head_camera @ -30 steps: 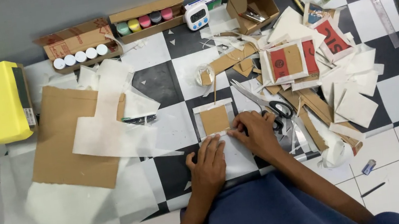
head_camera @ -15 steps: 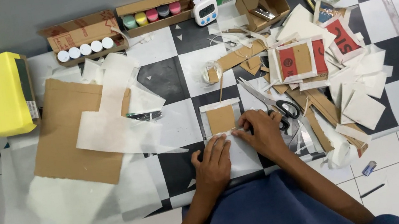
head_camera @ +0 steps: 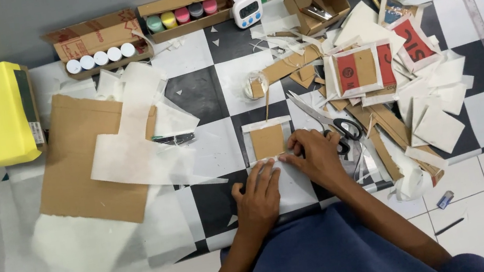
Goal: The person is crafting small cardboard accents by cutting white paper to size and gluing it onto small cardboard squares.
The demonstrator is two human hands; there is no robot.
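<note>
The left hand point(head_camera: 258, 195) lies flat, fingers spread, pressing a white sheet of paper point(head_camera: 292, 186) onto the checkered surface point(head_camera: 229, 87), while the right hand point(head_camera: 315, 154) rests beside it with fingertips pinched down on the paper's upper edge. That edge meets a small brown cardboard square point(head_camera: 268, 142) framed in white paper, just above both hands. Black-handled scissors point(head_camera: 332, 123) lie just right of the right hand, and a large cardboard sheet point(head_camera: 80, 171) sits well to the left.
</note>
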